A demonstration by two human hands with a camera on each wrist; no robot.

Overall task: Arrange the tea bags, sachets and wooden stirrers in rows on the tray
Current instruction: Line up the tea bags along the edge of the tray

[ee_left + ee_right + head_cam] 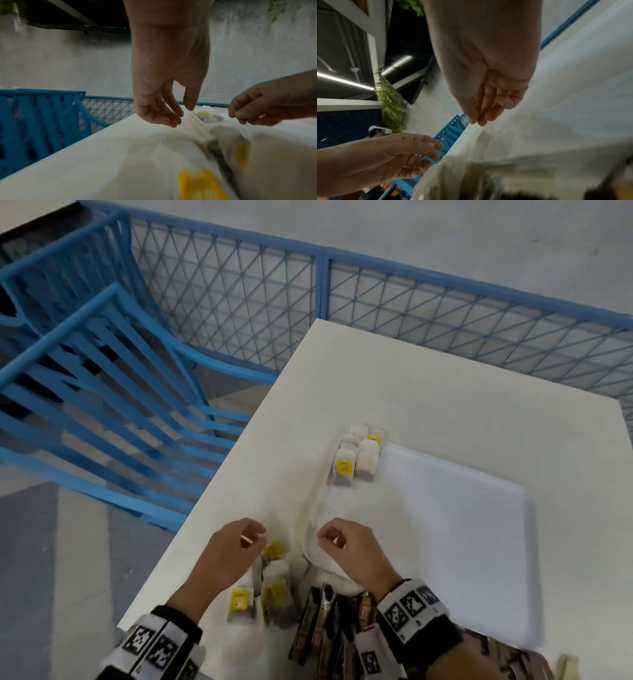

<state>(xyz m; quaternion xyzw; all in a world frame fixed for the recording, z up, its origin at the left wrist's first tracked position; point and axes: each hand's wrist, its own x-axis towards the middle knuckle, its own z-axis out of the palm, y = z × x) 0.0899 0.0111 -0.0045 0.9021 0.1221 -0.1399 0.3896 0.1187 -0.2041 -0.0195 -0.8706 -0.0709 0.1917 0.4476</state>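
On the white tray (462, 525), two short rows of tea bags (356, 460) with yellow tags lie at its far left corner, also seen small in the left wrist view (205, 116). Loose tea bags (270, 590) are heaped on the table near me, left of the tray. Dark sachets (322, 625) lie beside them under my right wrist. My left hand (253, 537) hovers above the loose heap with loosely curled fingers (171, 119) and holds nothing. My right hand (329, 539) hovers over the tray's near left corner, its fingertips (477, 120) drawn against the thumb, with nothing seen between them.
The white table (411, 392) ends close to my left hand. A blue slatted chair (102, 378) stands beyond that edge, and a blue mesh fence (376, 302) runs behind the table. A pale wooden piece (568, 662) shows at the bottom right.
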